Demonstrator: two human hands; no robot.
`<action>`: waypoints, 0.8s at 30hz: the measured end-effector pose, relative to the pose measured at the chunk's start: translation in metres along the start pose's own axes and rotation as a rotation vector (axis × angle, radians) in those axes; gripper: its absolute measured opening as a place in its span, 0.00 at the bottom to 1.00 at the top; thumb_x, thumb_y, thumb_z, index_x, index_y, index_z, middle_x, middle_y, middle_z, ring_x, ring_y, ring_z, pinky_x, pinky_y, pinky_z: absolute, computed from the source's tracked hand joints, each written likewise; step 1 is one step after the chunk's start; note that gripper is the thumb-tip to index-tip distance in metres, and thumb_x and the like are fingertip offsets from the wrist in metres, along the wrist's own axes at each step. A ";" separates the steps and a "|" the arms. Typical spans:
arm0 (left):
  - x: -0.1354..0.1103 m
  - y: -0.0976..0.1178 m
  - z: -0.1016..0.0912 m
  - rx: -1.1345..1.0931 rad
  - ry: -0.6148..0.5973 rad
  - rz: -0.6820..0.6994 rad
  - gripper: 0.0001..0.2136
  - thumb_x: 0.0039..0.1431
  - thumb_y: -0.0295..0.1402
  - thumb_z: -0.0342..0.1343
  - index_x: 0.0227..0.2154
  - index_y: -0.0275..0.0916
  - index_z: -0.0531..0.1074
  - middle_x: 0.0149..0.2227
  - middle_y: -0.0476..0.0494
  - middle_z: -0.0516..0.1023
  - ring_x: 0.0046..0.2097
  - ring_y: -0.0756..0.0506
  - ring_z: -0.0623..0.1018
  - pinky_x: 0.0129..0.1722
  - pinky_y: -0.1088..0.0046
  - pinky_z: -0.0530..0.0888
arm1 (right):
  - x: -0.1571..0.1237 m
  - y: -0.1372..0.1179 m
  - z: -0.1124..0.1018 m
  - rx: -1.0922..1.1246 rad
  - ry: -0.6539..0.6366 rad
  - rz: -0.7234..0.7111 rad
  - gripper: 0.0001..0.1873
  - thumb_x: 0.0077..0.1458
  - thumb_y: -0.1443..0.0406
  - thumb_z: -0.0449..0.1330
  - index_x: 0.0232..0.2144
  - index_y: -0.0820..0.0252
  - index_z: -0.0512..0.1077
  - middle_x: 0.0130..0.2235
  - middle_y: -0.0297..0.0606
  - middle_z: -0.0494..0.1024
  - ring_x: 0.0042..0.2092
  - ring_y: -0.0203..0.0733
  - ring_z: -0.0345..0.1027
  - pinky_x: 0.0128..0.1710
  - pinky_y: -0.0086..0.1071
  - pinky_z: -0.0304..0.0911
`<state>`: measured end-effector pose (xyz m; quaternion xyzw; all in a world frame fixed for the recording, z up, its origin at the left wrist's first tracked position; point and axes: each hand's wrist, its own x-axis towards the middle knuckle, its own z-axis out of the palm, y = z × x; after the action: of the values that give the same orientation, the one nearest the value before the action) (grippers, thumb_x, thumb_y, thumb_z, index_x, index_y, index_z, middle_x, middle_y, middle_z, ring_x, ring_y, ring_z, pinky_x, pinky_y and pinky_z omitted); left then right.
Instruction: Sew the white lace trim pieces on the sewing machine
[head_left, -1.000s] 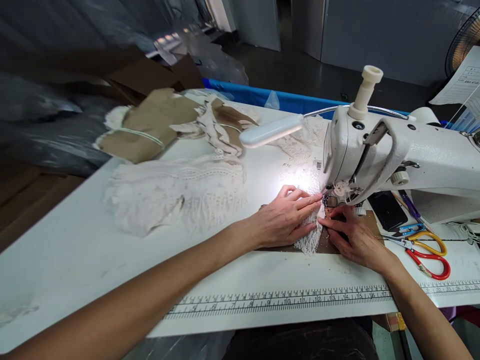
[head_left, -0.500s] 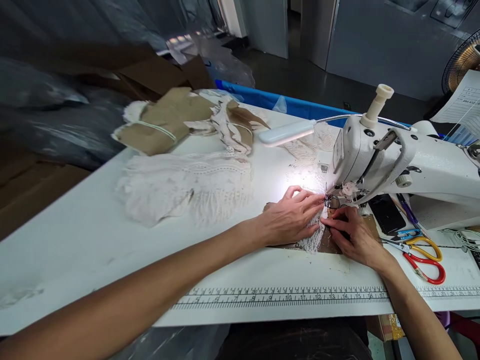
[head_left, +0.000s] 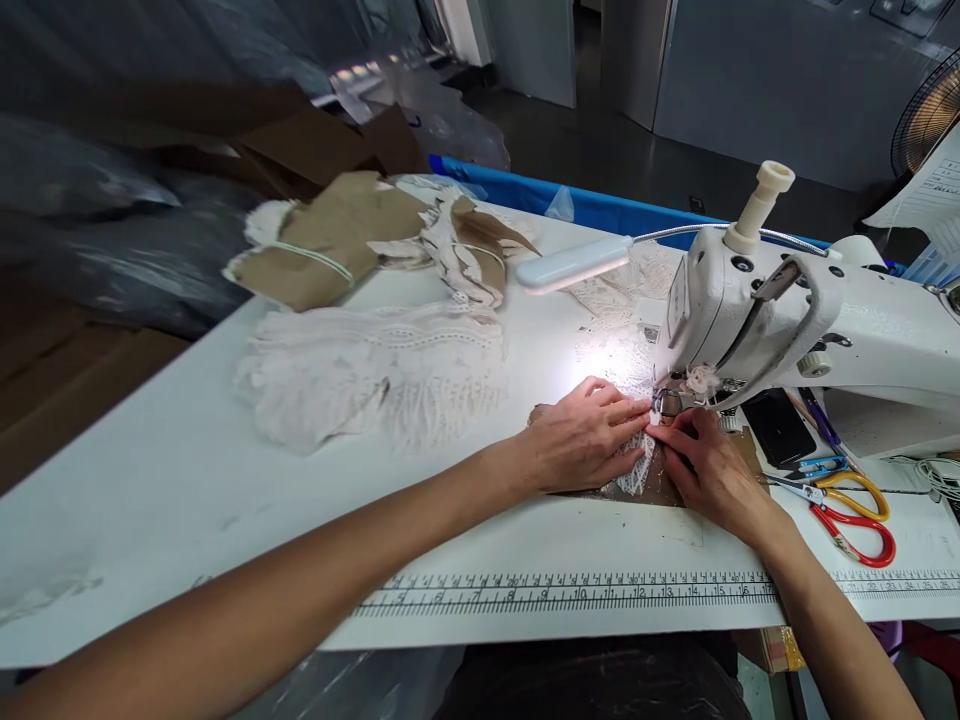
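A strip of white lace (head_left: 636, 472) lies under the presser foot of a white sewing machine (head_left: 795, 320), its near end hanging over the brown plate (head_left: 664, 490). My left hand (head_left: 589, 435) rests flat on the lace to the left of the needle, fingers stretched toward the foot. Close to the foot on the other side, my right hand (head_left: 705, 460) pinches the edge of the lace between thumb and forefinger. More lace (head_left: 619, 350) spreads out behind the needle under the lamp's bright spot.
To the left lies a pile of white lace (head_left: 367, 370), with tied tan-and-white bundles (head_left: 330, 245) behind it. A white lamp (head_left: 574, 265) reaches over the table. Scissors with red and yellow handles (head_left: 855, 520) and a black phone (head_left: 780, 428) lie at right. A ruler tape (head_left: 585, 595) runs along the front edge.
The lace has moved away from me under the foot; less of its near end shows now. My right hand has shifted slightly toward the needle. The left hand stays nearly in place.
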<state>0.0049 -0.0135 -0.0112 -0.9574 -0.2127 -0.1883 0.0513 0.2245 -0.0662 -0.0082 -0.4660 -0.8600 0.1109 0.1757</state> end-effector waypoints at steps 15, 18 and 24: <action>0.007 0.008 0.006 0.085 0.021 -0.131 0.17 0.71 0.37 0.42 0.48 0.33 0.72 0.47 0.35 0.77 0.45 0.40 0.75 0.45 0.61 0.70 | 0.003 0.005 0.010 -0.075 0.041 -0.023 0.19 0.65 0.67 0.47 0.55 0.62 0.68 0.46 0.52 0.71 0.46 0.51 0.67 0.47 0.46 0.70; 0.011 0.001 0.003 0.093 0.049 -0.178 0.17 0.71 0.38 0.42 0.47 0.34 0.71 0.45 0.34 0.76 0.43 0.40 0.74 0.42 0.62 0.69 | -0.002 0.009 0.003 0.019 0.017 0.055 0.20 0.67 0.64 0.48 0.58 0.62 0.67 0.47 0.51 0.71 0.44 0.48 0.70 0.45 0.44 0.71; 0.020 -0.047 -0.004 0.085 -0.124 -0.208 0.12 0.69 0.32 0.42 0.38 0.34 0.71 0.38 0.36 0.75 0.38 0.42 0.73 0.37 0.65 0.68 | -0.012 0.015 -0.022 0.046 -0.045 0.096 0.20 0.65 0.65 0.51 0.57 0.59 0.69 0.47 0.48 0.73 0.45 0.47 0.71 0.48 0.45 0.71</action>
<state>0.0008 0.0358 0.0012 -0.9370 -0.3215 -0.1237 0.0588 0.2504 -0.0674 0.0040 -0.5000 -0.8377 0.1492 0.1614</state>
